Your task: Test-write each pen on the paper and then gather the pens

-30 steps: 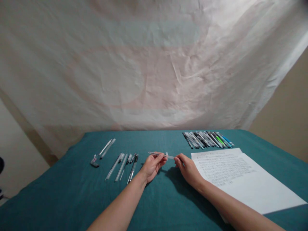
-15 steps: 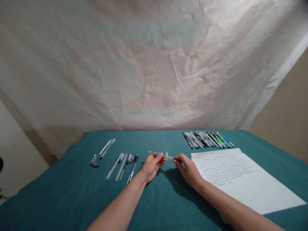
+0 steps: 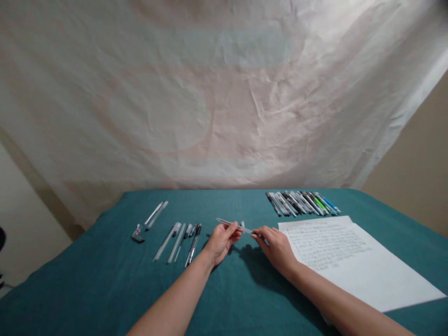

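My left hand (image 3: 221, 241) pinches a clear slim pen (image 3: 234, 226) near its middle and holds it a little above the teal table (image 3: 105, 284). My right hand (image 3: 276, 247) is closed with its fingertips on the pen's right end, where a small dark part sits; I cannot tell whether it is a tip or a cap. The pen points left and slightly away from me.
Several clear and dark pens (image 3: 178, 240) lie in a loose row left of my hands, with two more pens (image 3: 156, 213) and a small cap (image 3: 137, 235) farther left. A tight row of assorted pens (image 3: 303, 203) lies at the far right. A written sheet of paper (image 3: 350, 256) lies on the right.
My right hand has slid a little left along the pen toward my left hand. The pen's left end has risen slightly.
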`<state>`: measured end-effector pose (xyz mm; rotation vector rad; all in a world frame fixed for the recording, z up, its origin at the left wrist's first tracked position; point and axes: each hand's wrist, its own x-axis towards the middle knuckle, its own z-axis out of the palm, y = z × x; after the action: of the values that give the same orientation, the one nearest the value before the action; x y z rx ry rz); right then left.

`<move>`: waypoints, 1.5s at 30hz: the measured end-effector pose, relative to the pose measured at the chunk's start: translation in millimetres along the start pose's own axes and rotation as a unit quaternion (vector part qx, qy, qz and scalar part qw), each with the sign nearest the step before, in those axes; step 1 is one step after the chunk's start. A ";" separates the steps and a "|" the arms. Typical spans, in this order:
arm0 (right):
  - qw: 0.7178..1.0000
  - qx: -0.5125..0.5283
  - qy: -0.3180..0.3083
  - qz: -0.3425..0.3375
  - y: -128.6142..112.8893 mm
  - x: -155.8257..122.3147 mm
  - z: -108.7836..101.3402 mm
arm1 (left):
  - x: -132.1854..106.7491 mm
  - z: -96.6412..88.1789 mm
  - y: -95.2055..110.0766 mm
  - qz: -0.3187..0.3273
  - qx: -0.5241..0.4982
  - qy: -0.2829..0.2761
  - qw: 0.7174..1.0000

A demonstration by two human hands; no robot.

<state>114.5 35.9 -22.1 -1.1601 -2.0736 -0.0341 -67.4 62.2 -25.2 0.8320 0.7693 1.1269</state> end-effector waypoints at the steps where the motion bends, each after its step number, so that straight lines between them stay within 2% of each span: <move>1: 1.000 -0.003 -0.010 0.011 -0.4 -0.3 0.0 | -0.6 -0.2 0.2 0.001 0.001 -0.005 1.000; 7: 0.987 0.065 -0.081 0.120 -6.0 -1.6 -0.7 | -1.6 0.1 1.2 -0.010 -0.008 -0.032 0.999; 13: 0.981 0.121 -0.046 0.145 -11.5 0.6 -3.0 | -0.2 2.9 3.0 -0.018 -0.040 0.011 0.999; 18: 0.987 0.096 -0.036 0.123 -10.6 0.9 -1.6 | -1.3 2.2 2.4 -0.014 -0.034 -0.003 0.999; 21: 0.991 0.071 -0.056 0.103 -8.4 0.9 -1.3 | -1.7 1.8 1.7 -0.009 -0.028 -0.014 0.999; 24: 0.987 0.082 -0.071 0.115 -7.5 0.6 -1.8 | -1.6 1.9 1.3 -0.005 -0.028 -0.021 0.999; 28: 0.983 0.114 -0.052 0.135 -8.3 -0.1 -1.6 | -1.5 2.2 1.4 -0.002 -0.031 -0.013 0.999; 31: 0.986 0.097 -0.046 0.131 -6.6 -0.2 -0.1 | -2.2 3.0 1.7 -0.003 -0.026 -0.015 1.000; 36: 0.984 0.096 -0.077 0.132 -5.0 0.8 -1.1 | -2.9 4.7 2.6 -0.005 -0.031 -0.014 0.999; 41: 0.982 0.127 -0.049 0.133 -7.7 0.5 -2.9 | -2.7 4.9 3.6 -0.014 -0.048 0.010 0.999; 45: 0.987 0.104 -0.049 0.114 -5.1 0.8 -0.3 | -2.5 4.4 3.2 -0.014 -0.045 -0.001 0.999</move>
<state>110.6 33.3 -19.7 -1.2815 -1.9608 0.3466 -65.7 59.7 -20.0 0.7456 0.7209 1.1272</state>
